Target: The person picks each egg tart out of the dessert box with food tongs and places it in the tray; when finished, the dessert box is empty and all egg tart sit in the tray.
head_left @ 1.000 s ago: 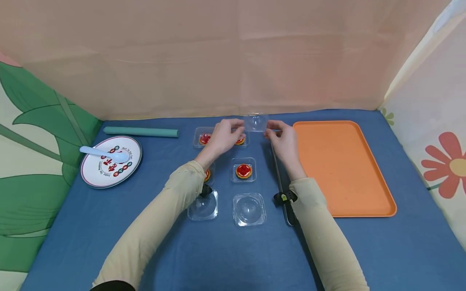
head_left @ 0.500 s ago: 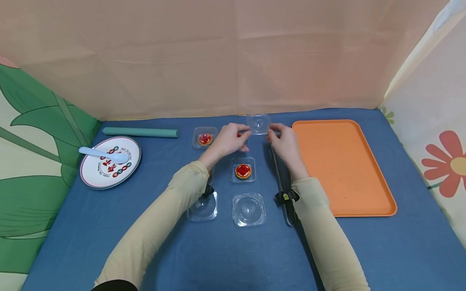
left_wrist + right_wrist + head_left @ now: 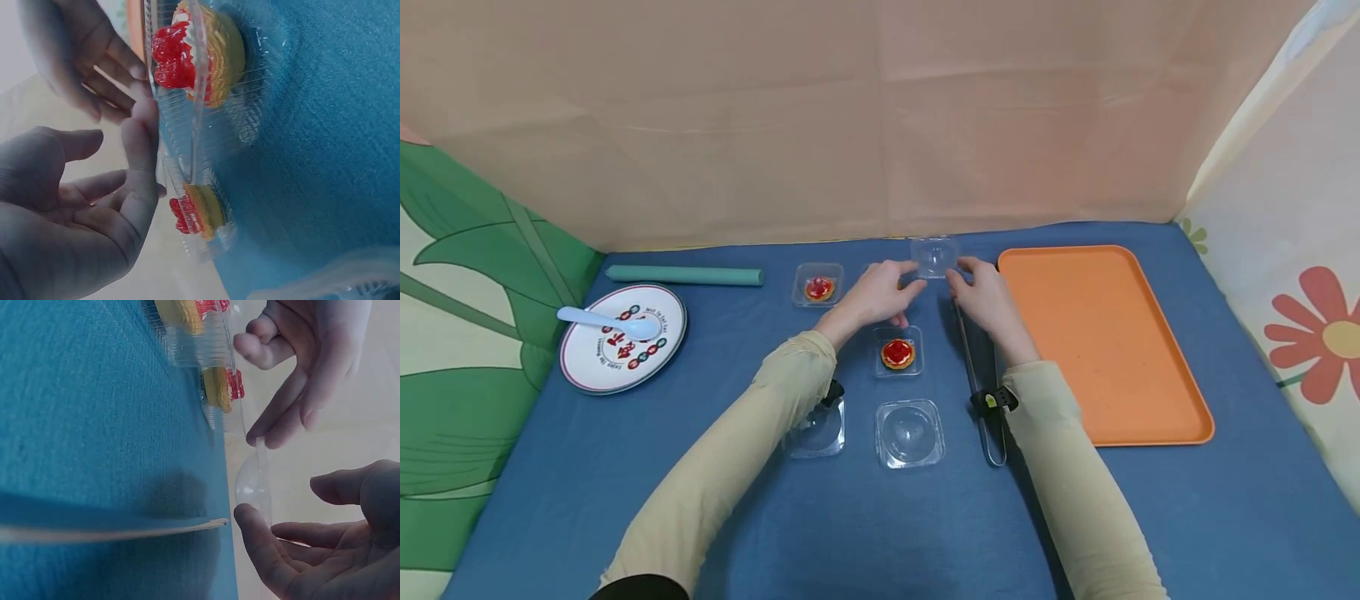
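A clear plastic lid with a round dome [image 3: 935, 257] is held above the cloth between my hands. My right hand [image 3: 985, 300] grips its right edge with the fingers, its thumb apart in the right wrist view. The fingertips of my left hand [image 3: 876, 296] touch the opposite edge, its thumb spread away. Below the left hand, a clear plastic box holds a red-topped tart [image 3: 215, 59], hidden in the head view. Another boxed tart [image 3: 819, 289] lies to its left, and one more [image 3: 898, 354] lies nearer. My left sleeve covers the spot beside that.
Two clear plastic pieces [image 3: 910, 433] lie in front. Black-handled tongs [image 3: 988, 425] lie beneath my right wrist, beside an orange tray [image 3: 1112, 350]. At left are a plate [image 3: 595, 358] with a light-blue spoon [image 3: 602, 318] and a green roll [image 3: 685, 275].
My left hand has moved right, and the tart box at back left is now uncovered. The lid has shifted slightly right between the hands.
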A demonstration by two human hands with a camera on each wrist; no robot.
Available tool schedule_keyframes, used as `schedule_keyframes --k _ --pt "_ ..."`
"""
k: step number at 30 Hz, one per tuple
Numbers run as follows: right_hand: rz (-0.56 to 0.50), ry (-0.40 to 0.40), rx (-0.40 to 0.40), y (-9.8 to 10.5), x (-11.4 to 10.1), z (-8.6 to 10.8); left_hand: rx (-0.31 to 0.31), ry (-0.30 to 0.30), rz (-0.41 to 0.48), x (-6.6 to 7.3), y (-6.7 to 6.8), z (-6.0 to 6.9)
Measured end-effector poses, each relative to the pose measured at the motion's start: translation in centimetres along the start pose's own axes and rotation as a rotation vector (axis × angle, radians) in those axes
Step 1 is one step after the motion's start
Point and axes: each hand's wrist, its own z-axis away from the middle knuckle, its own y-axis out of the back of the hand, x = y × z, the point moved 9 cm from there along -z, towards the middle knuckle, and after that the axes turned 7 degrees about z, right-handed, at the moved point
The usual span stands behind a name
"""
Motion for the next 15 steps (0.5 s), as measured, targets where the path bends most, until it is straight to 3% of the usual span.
schedule_keyframes --k 15 --pt "0.096 -0.011 -0.044 -0.27 0.02 -0.28 -0.108 0.017 -0.150 0.58 -0.84 -0.22"
